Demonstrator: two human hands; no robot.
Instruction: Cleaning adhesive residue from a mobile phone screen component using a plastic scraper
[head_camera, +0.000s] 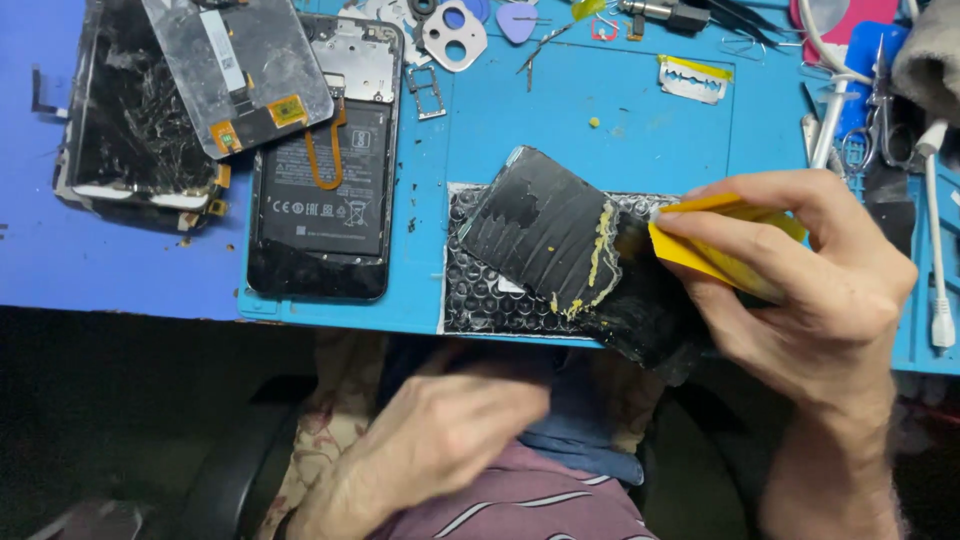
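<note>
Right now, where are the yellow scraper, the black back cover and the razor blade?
yellow scraper (700, 255), head view, on its flat blade.
black back cover (540, 225), head view, on its bare upper face.
razor blade (692, 80), head view, on its middle.

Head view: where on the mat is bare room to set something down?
Bare blue mat lies between the opened phone and the razor blade, above the black panel. The top edge is crowded with small parts, the right edge with tools and cable. The right hand covers the panel's right side.

Opened phone (322, 160), cracked screen (135, 120), razor blade (695, 80)
</note>
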